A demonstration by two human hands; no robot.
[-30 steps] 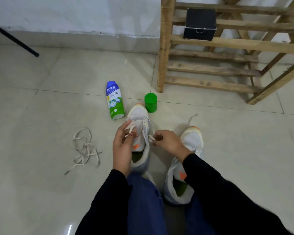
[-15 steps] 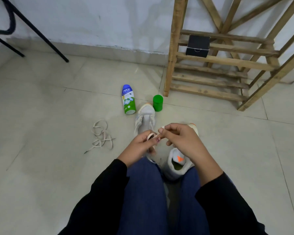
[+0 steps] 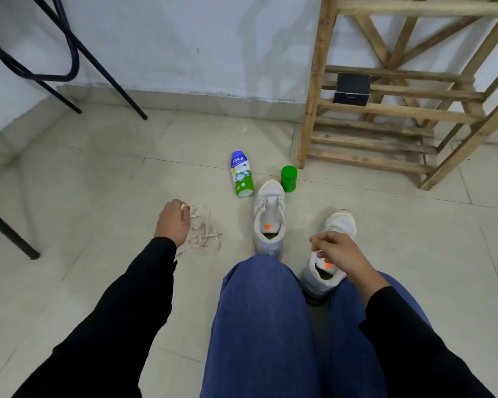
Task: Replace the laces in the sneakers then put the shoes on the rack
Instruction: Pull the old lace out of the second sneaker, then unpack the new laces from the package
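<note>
The left hand (image 3: 171, 222) is recorded at the edge of the loose lace (image 3: 206, 229) tangled on the floor (image 3: 92, 191), with its fingers curled down onto a strand, which is gripped. The right hand (image 3: 338, 251) is held over the right sneaker (image 3: 341, 222), loosely curled, with nothing held. Both sneakers are found on the floor, apart from the wooden rack (image 3: 385, 110); the left sneaker (image 3: 269, 222) is noted just beside a green jar (image 3: 289, 178) and near a lying bottle (image 3: 242, 173).
</note>
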